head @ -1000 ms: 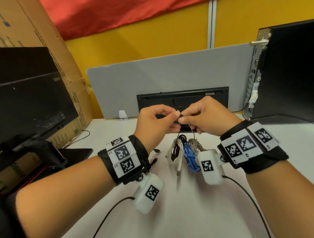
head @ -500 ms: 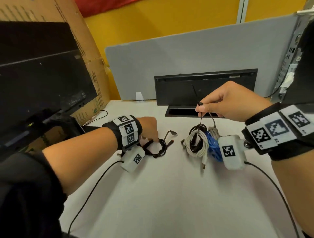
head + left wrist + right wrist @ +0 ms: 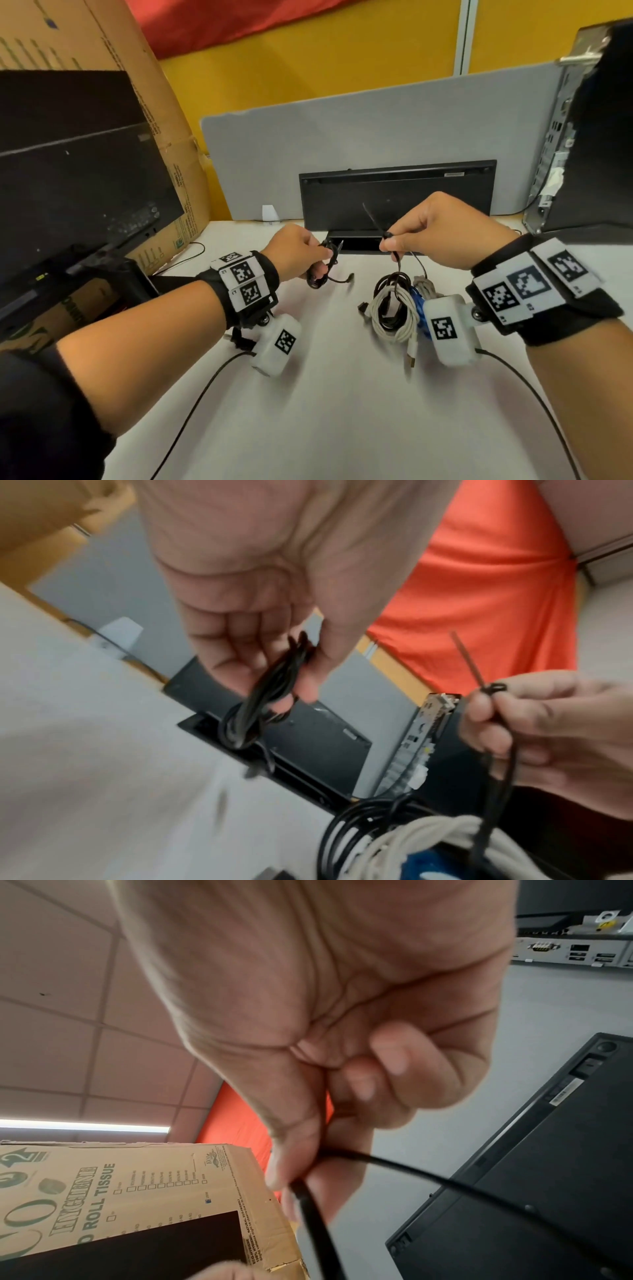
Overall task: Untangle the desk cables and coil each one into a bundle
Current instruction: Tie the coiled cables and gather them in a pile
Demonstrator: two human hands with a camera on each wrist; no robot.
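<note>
My left hand (image 3: 323,257) holds a small coil of black cable (image 3: 320,274) just above the white desk (image 3: 342,394); its fingers and thumb curl round the coil (image 3: 263,696). My right hand (image 3: 388,240) pinches a black cable tie (image 3: 376,224) at its head, tail pointing up. The tie's strap (image 3: 493,791) hangs down to a pile of black, white and blue coiled cables (image 3: 390,308) under that hand. The right wrist view shows the thumb and forefinger pinching the black strap (image 3: 308,1202).
A black keyboard (image 3: 397,192) leans on the grey partition (image 3: 342,137) behind a dark cable slot (image 3: 356,240). A monitor (image 3: 75,171) and cardboard box (image 3: 113,51) stand left, a computer tower (image 3: 561,154) right. Wrist-camera leads (image 3: 205,387) cross the desk.
The left hand left the tie, reached left to the small black coil on the desk, and has now lifted it and brought it toward the right hand, which keeps pinching the tie.
</note>
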